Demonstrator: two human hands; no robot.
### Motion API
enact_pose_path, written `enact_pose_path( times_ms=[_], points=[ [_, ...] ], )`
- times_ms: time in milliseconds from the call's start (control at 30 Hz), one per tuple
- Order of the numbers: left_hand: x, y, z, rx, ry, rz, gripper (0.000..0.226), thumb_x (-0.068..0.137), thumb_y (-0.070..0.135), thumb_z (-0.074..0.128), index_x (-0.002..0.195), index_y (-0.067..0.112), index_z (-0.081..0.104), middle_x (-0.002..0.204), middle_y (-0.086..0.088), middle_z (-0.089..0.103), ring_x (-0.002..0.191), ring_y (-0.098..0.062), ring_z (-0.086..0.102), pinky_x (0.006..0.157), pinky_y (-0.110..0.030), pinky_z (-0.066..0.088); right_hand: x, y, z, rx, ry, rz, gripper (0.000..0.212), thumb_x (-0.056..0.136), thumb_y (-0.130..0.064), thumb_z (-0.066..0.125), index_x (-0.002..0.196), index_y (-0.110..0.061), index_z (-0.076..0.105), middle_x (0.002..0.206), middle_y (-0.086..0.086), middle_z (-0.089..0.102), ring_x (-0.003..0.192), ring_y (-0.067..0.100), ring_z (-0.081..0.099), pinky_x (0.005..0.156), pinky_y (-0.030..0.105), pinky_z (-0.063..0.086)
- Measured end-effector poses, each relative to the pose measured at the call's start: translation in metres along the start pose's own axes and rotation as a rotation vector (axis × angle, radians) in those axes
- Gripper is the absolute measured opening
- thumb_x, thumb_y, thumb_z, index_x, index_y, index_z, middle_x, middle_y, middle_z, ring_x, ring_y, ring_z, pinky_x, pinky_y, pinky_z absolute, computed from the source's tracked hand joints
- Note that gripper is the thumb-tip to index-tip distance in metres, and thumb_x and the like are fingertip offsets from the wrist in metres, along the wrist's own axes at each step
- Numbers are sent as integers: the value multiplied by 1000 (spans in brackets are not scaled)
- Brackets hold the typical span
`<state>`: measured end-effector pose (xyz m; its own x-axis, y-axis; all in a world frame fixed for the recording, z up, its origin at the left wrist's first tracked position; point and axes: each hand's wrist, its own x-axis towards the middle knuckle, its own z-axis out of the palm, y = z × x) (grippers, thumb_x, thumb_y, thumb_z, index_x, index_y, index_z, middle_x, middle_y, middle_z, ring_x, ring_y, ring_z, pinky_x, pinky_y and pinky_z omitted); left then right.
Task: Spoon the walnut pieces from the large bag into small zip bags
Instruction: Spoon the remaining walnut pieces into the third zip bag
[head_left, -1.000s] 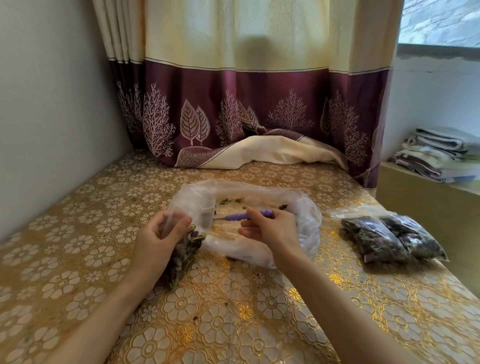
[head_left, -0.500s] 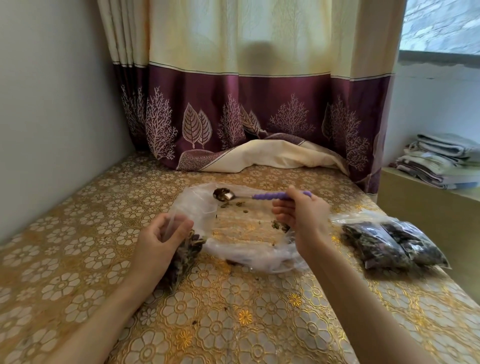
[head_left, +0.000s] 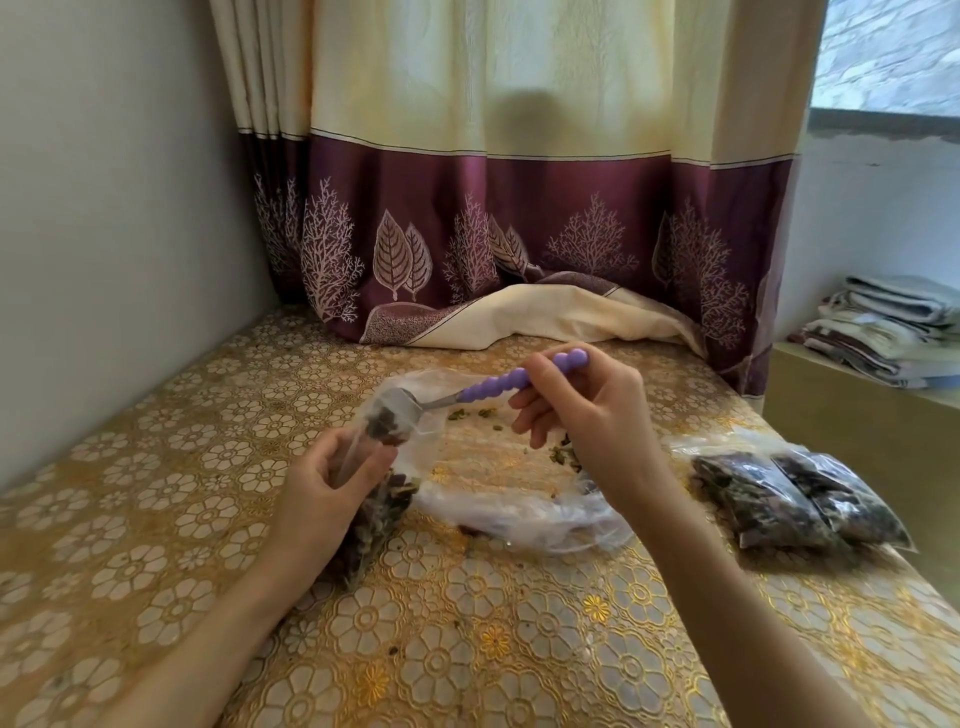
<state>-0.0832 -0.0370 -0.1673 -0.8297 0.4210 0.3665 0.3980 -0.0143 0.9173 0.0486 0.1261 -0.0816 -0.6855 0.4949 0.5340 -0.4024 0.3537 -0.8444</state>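
Walnut pieces: I saw a dark load (head_left: 387, 420) in the spoon bowl, inside the mouth of the small zip bag; a few loose bits lay in the large bag.
Small zip bag: it (head_left: 378, 506) stood tilted on the worktop, partly filled, touching the large bag's left edge.
Spoon: its (head_left: 498, 387) purple beaded handle rose to the right, its metal bowl dipped into the small bag's opening.
Right hand: my right hand (head_left: 587, 415) pinched the handle near its end, fingers curled round it.
Left hand: my left hand (head_left: 332, 480) gripped the small bag's upper part, thumb and fingers clenched on the plastic, holding its mouth open.
Large bag: it (head_left: 524, 512) lay flat and crumpled at mid-worktop, nearly emptied.
Filled bags: two packed bags (head_left: 795, 501) lay side by side, well right of the large bag.
Worktop: it (head_left: 441, 639) wore a gold floral cover.
Surroundings: a cream and maroon curtain (head_left: 519, 208) hung behind; folded cloths (head_left: 888, 332) sat on a ledge at far right.
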Motion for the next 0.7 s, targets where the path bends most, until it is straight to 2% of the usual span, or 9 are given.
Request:
enact_pose_path(
  times_ms=[133,200,333,500,633,700],
  points=[
    [0,0,0,11,-7,7,28,69,41,64,93,27,60,76,13,70,66,1,64,52,-9,46,1,0,-3,6,-12,-21,14,93,-3,52,82,0,60,67,10,64,53,20,59,44,24,48],
    [1,-2,-1,42,-5,13,30,68,45,64,93,29,60,78,7,69,70,1,64,57,-8,47,4,1,-6,26,29,-18,15,93,-4,52,81,-1,60,66,9,64,51,19,58,43,24,46],
    [2,-4,-2,70,-6,19,32,66,48,64,94,35,57,89,12,67,80,7,62,63,-7,46,8,6,-14,85,138,15,17,94,-8,53,80,-4,63,66,12,65,50,17,57,43,24,44],
    [3,-5,-1,59,-9,16,32,66,49,64,94,34,57,90,4,68,86,-10,65,76,-25,52,9,18,-29,98,299,98,31,97,-14,48,70,-6,62,58,3,68,46,12,56,40,19,43],
    [3,-6,0,43,-12,14,41,65,48,64,100,27,59,95,5,68,91,-11,64,80,-26,50,-4,41,-41,48,444,242,33,98,-14,44,71,-3,59,54,3,67,45,14,57,40,19,44],
    [4,-7,0,51,0,21,40,65,48,64,98,27,59,92,3,68,89,-13,63,78,-26,50,-13,49,-47,21,466,269,30,99,-16,44,76,-1,58,56,4,69,46,16,57,40,20,45]
  ],
)
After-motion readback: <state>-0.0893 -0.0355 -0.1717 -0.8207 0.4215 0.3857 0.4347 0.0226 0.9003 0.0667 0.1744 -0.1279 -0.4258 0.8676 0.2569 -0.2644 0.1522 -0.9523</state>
